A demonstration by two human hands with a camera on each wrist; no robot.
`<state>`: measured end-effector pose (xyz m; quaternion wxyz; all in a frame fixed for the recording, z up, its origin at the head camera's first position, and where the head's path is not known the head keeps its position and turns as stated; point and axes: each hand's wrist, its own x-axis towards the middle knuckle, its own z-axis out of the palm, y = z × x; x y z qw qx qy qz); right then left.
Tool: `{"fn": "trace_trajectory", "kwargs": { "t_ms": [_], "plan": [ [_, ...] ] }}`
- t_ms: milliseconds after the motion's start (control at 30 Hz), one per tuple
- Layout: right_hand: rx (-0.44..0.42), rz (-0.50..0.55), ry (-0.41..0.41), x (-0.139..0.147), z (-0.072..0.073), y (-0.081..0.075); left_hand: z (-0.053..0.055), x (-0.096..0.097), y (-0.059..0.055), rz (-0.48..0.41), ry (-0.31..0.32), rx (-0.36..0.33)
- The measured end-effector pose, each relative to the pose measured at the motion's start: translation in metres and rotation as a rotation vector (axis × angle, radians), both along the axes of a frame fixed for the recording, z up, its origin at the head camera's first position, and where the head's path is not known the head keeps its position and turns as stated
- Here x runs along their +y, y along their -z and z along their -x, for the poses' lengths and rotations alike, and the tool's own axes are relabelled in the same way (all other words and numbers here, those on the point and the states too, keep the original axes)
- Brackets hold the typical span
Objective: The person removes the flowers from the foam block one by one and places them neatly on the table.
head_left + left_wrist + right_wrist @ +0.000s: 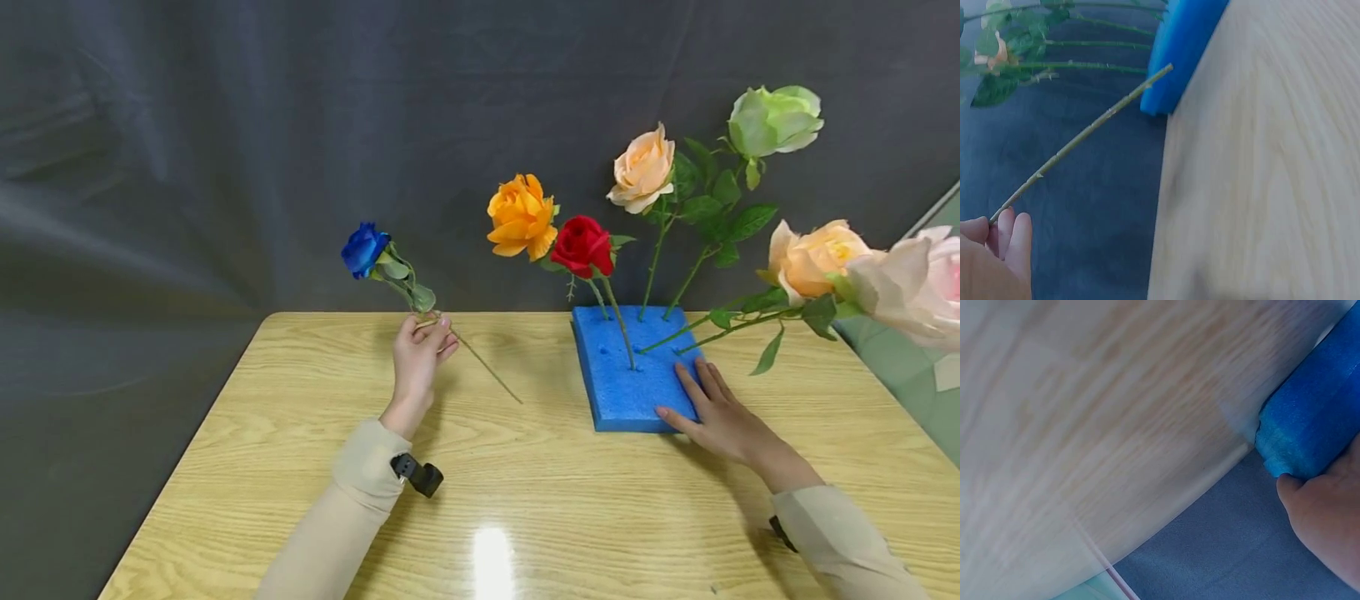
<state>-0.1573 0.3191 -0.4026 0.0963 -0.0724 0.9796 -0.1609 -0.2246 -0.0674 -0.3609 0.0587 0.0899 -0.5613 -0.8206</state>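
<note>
L hand: L hand [420,358] pinches the stem [487,369] btwn thumb & fingers, just below the leaves; grip is light by the look of it, prob. enough for a thin, low-wt part.
Blue rose: blue rose [365,250] is held above the table [247,500], L of the block & well apart from it. Head up-left, bare stem end down-right, toward block side. Grip near the head end leaves the lower stem free, prob. for control of the tip. Tip-to-table gap: can't tell.
R hand: R hand [723,421] rests w/ fingers spread on the R side of the foam block [630,404], thumb at the near R corner. Prob. purpose: steady the block vs. sliding or tipping.
Foam block: flat on table, near far edge; six stems stand in its top. Foam prob. chosen b/c it grips thin stems.
L-leaning stems: orange flower [522,217] & red rose [582,247].
Rear stems: upper peach rose [643,169] & green rose [775,122], tallest.
R-leaning stems: lower peach rose [813,258] & pink rose [918,283]; heads overhang block's R edge, so hand wt. there likely helps.
</note>
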Motion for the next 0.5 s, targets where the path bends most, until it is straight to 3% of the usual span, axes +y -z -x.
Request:
{"fn": "trace_trajectory", "kwargs": {
  "t_ms": [500],
  "plan": [
    [-0.009, -0.007, 0.004, -0.003, -0.001, -0.001, -0.017, -0.080, 0.012, 0.262, 0.149, -0.160]
  ]
}}
